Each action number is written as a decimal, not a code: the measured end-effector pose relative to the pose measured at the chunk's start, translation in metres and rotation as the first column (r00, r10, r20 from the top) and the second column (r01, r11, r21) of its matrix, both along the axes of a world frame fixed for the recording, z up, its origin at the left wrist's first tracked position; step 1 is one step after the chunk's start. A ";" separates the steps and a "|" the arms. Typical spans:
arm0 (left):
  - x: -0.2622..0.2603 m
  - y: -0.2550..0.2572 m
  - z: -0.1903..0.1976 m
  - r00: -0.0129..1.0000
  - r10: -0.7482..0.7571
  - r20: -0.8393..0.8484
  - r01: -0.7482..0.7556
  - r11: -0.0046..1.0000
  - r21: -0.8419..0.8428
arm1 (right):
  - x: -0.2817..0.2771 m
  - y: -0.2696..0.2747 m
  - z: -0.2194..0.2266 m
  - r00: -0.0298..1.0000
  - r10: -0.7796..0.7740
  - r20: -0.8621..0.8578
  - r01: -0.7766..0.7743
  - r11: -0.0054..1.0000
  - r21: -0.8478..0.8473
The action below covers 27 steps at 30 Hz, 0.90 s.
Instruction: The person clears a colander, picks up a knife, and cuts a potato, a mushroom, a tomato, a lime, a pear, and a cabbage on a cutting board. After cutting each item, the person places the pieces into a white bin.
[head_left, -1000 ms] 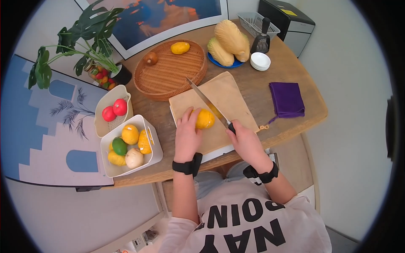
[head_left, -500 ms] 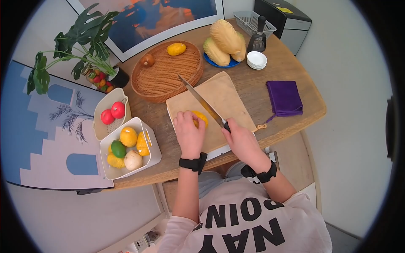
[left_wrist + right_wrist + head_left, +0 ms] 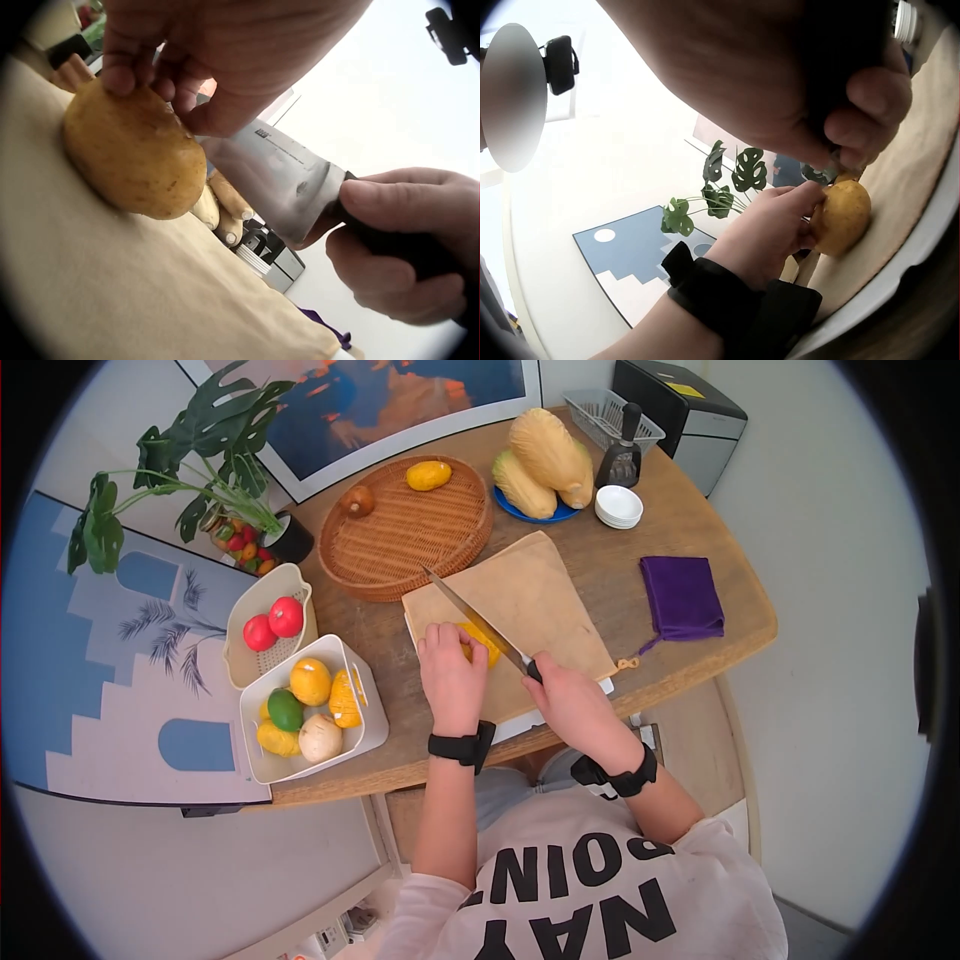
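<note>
Oval yellow-brown potato (image 3: pixel 139 157) is sitting on the tan board (image 3: pixel 540 590), and the left hand (image 3: pixel 455 675) has just moved further over it, fingers bent to pinch it, so I'd guess it's steadier now. The right hand (image 3: pixel 580 705) is wrapped round the black-handled steel knife (image 3: pixel 274 176), blade in closer; its print's too tiny, but the white shirt (image 3: pixel 545 920) shows black "POIN" and "NAY".

I could see only part of the potato (image 3: pixel 487 647), for the left hand (image 3: pixel 455 678) covered the rest, while the right hand (image 3: pixel 575 705) hid most of the knife handle (image 3: pixel 535 673). Seen from the left wrist, the knife blade (image 3: pixel 274 180) vanished behind the fingers, its small print (image 3: pixel 277 142) illegible. From the head, the framed picture (image 3: pixel 390 410) ran off the top, the shirt lettering (image 3: pixel 640 912) off the bottom.
</note>
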<state>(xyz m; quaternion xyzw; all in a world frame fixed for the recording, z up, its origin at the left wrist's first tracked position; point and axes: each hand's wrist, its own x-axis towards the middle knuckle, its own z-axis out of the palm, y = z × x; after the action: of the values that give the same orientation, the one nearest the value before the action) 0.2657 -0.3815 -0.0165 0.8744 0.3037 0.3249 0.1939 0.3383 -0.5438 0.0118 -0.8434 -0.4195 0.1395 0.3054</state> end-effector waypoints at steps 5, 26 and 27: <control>-0.003 0.000 -0.001 1.000 -0.013 0.022 0.013 1.000 0.009 | -0.005 0.003 0.013 0.999 -0.021 -0.034 0.023 0.999 0.044; -0.012 0.009 -0.002 0.991 0.041 0.129 -0.008 0.970 -0.243 | -0.008 0.004 0.006 1.000 0.027 -0.008 -0.026 0.997 0.067; -0.013 0.009 -0.003 0.990 0.044 0.134 -0.009 0.968 -0.252 | -0.008 0.006 0.010 1.000 0.016 -0.023 -0.014 0.995 0.095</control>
<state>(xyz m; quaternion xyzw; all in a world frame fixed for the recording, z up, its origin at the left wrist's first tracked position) 0.2525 -0.3727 -0.0196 0.8141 0.3398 0.3460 0.3193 0.3299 -0.5382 0.0219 -0.8231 -0.4281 0.1319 0.3491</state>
